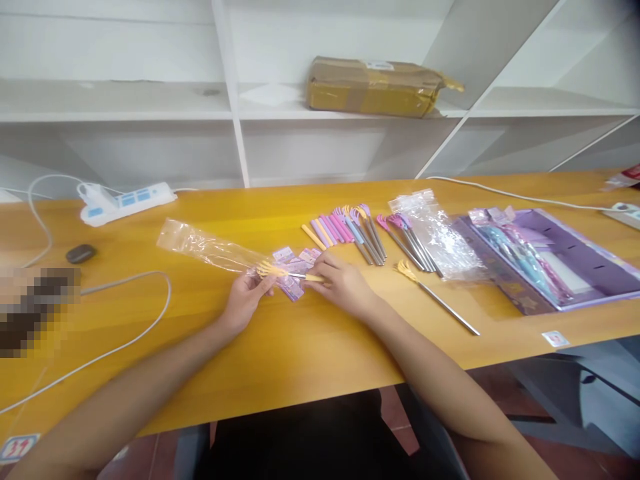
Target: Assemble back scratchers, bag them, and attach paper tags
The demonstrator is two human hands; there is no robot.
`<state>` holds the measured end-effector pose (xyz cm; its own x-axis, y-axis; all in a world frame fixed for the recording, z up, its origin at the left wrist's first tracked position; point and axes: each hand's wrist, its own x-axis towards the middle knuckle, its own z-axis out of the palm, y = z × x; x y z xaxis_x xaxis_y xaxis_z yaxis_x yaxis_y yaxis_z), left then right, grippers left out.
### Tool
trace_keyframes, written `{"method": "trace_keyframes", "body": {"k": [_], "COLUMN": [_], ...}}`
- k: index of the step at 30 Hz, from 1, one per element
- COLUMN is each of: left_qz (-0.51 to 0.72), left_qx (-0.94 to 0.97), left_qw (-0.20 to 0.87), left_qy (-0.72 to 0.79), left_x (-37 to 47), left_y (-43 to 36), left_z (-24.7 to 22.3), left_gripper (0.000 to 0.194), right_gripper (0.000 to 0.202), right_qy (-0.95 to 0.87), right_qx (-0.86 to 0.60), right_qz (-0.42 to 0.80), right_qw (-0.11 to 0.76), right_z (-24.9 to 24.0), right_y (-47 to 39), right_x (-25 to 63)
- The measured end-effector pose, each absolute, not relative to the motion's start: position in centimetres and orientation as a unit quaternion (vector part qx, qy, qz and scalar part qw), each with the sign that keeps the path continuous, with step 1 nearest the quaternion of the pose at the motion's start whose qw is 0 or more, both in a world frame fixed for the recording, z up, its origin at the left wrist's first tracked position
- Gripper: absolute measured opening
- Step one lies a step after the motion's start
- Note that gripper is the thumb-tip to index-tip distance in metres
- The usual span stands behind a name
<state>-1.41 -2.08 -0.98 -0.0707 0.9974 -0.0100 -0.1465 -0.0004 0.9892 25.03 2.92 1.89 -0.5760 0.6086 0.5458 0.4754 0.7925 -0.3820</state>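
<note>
A yellow back scratcher (273, 269) with a claw head, a metal shaft and a yellow handle is held level between both hands. My left hand (246, 297) pinches it by the claw end, and my right hand (344, 283) is closed around its handle. Small purple printed cards (291, 288) lie under it on the table. A long clear plastic bag (210, 249) stretches out beyond my left hand. To the right of my right hand lies another yellow-headed back scratcher (443, 301) with a bare metal shaft.
Coloured handle tubes (327, 230) and several claw-headed rods (367, 233) lie behind my right hand. Clear bags (443, 233) sit beside a purple box (595, 297) of packed items. A power strip (127, 202) and cables are at left. A taped carton (373, 87) rests on the shelf.
</note>
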Motion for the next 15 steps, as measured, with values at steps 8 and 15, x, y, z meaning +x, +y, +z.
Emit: {"method": "trace_keyframes", "body": {"k": [8, 15], "left_qz": [0.560, 0.671], "left_qx": [0.435, 0.295], "left_qw": [0.526, 0.540], "left_qy": [0.469, 0.413], "left_x": [-1.2, -1.0], "left_y": [-2.1, -1.4], "left_z": [-1.1, 0.5], "left_gripper": [0.036, 0.040], "right_gripper": [0.024, 0.022], "right_qy": [-0.883, -0.890], "right_qx": [-0.305, -0.358], "right_qz": [0.141, 0.159], "right_qw": [0.328, 0.232], "right_z": [1.6, 2.6], "right_y": [1.5, 1.4], "right_x": [23.6, 24.0]}}
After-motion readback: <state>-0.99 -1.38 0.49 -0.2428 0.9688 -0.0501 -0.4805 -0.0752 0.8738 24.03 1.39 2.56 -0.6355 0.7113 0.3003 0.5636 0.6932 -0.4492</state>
